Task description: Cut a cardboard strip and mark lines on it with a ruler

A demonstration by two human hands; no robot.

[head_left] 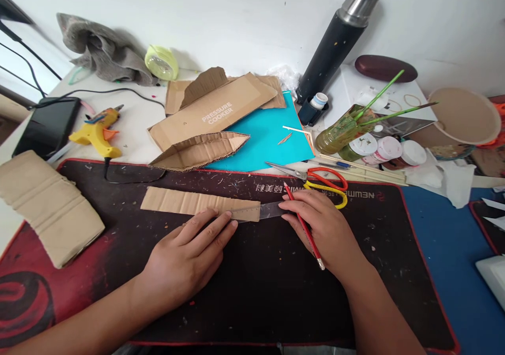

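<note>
Resting folded cardboard (51, 208) at far left, had the yellow glue gun (94, 137) beyond it. Kept the cardboard strip (185, 201) flat on the dark mat (276, 292), below the boat-shaped cardboard piece (199, 152). Pressed the left hand (189, 257), fingers slightly spread, onto strip and clear ruler (270, 210). Held the red pencil (315, 250) in the curled right hand (327, 229), thumb and forefinger at the ruler's end, near the scissors (303, 175).

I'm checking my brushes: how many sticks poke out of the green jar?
2: the upper stick rises steeply rightward; the lower stick leans further over. Shorter ones may be hidden inside.
</note>
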